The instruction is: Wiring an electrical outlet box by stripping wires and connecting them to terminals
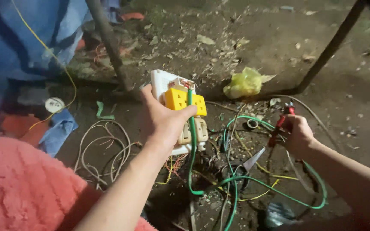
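Over littered dirt, left hand [161, 122] grips socket panel [180, 107], fingers [184, 113] curled.

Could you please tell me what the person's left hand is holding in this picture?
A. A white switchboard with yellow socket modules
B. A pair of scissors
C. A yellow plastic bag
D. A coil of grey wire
A: the left hand grips the white switchboard with yellow socket modules, thumb pressing a green wire against it, while the right hand holds red-handled pliers.
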